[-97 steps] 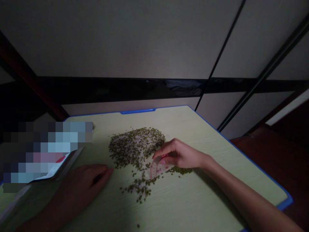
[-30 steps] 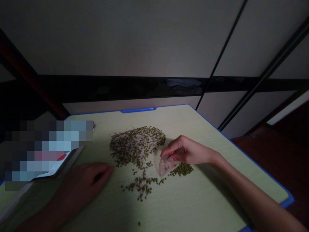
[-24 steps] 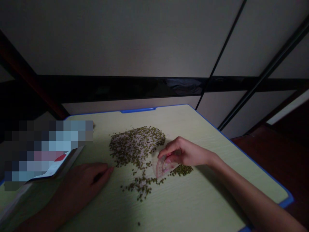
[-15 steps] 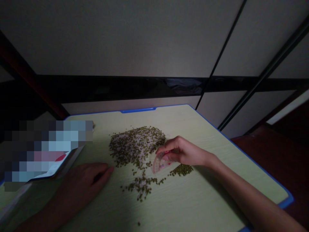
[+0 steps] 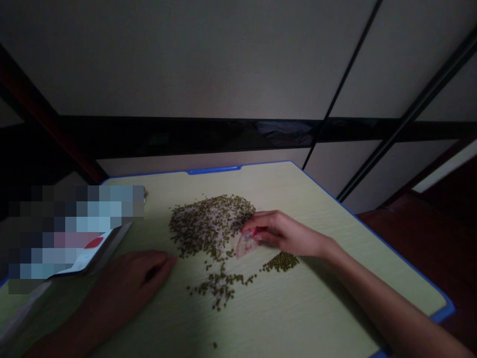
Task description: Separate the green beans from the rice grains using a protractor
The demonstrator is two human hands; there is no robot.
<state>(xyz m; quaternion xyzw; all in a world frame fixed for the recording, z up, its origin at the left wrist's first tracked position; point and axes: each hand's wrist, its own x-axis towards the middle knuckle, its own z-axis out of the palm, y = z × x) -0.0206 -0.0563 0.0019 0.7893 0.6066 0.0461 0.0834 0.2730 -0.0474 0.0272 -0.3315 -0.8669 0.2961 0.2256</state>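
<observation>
My right hand (image 5: 270, 231) pinches a clear plastic protractor (image 5: 246, 244) with pink markings between thumb and fingers. Its curved edge points down and left, at the right side of a wide heap of green mung beans mixed with small white grains (image 5: 208, 226). Just below that hand lies a small pile of mung beans (image 5: 281, 261). A looser scatter of beans and white grains (image 5: 218, 286) spreads nearer to me. On the table left of the heap rests my left hand (image 5: 136, 273), in shadow, thumb and forefinger stretched out with a gap between them, holding nothing.
A device with a lit, partly pixelated screen (image 5: 84, 253) stands at the left. The pale table (image 5: 316, 308) has a blue rim, with a blue handle (image 5: 214, 170) at its far edge. Behind it rise cabinet doors (image 5: 194, 64). One stray bean (image 5: 215, 345) lies near me.
The protractor has turned and shifted slightly up, its lower tip now closer to the heap. My right fingers moved a little with it. My left hand stays put.
</observation>
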